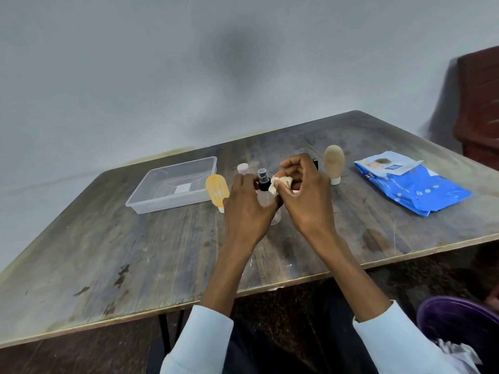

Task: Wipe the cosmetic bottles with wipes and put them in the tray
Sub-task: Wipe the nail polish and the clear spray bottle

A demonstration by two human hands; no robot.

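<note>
My left hand [247,209] grips a clear spray bottle [264,182] with a black pump top, standing on the table. My right hand [307,195] presses a crumpled white wipe [280,183] against the bottle's neck. A clear plastic tray [151,193] lies to the left with nothing in it but a label. Next to the tray stands an orange tube [216,191] on its cap. A pink-capped bottle [242,168] stands behind my left hand. A tan tube [334,163] stands on its white cap at the right, and a black item [315,162] peeks out behind my right hand.
A blue pack of wipes [413,182] lies at the right of the wooden table [135,252]. A grey wall rises behind. A dark red cabinet [478,103] is at the far right, and a purple chair [459,317] at the bottom right.
</note>
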